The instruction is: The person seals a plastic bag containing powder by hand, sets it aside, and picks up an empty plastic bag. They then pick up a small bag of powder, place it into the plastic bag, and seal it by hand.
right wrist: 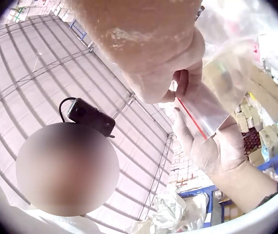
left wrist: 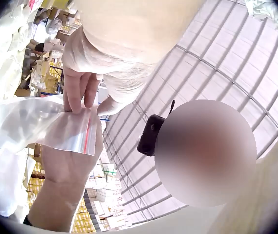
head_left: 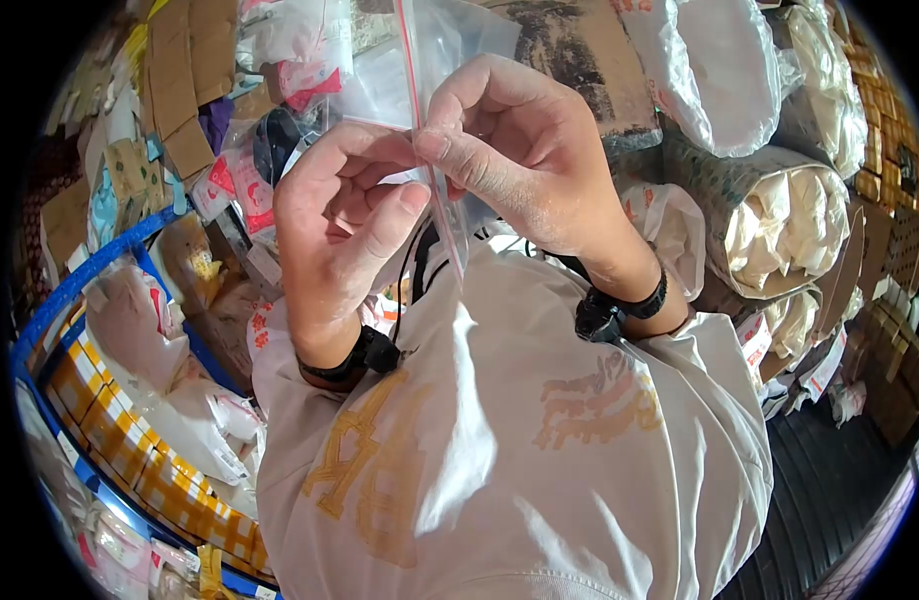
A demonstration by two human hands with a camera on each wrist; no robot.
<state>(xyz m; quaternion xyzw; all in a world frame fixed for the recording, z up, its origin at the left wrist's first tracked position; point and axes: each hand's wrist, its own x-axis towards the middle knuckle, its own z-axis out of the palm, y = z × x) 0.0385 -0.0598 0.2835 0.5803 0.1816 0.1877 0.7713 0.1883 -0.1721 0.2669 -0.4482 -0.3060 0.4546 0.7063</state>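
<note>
A clear plastic zip bag with a red strip (head_left: 412, 70) hangs between the two hands in the head view. My right hand (head_left: 525, 150) pinches its strip edge between thumb and forefinger. My left hand (head_left: 350, 215) has its fingertips at the same edge, the thumb a little apart from the bag. In the left wrist view the bag (left wrist: 70, 129) spreads out below the left fingertips, its red line upright. The right wrist view shows the red strip (right wrist: 192, 118) running from the right fingertips toward the left palm (right wrist: 217, 151). Pale powder coats both hands.
A blue-framed bin (head_left: 90, 265) holding plastic packages stands at the left. Cardboard (head_left: 580, 60) and clear bags lie beyond the hands. At the right are a round container (head_left: 735, 225) with cream-coloured packages inside and a black ridged surface (head_left: 810, 490).
</note>
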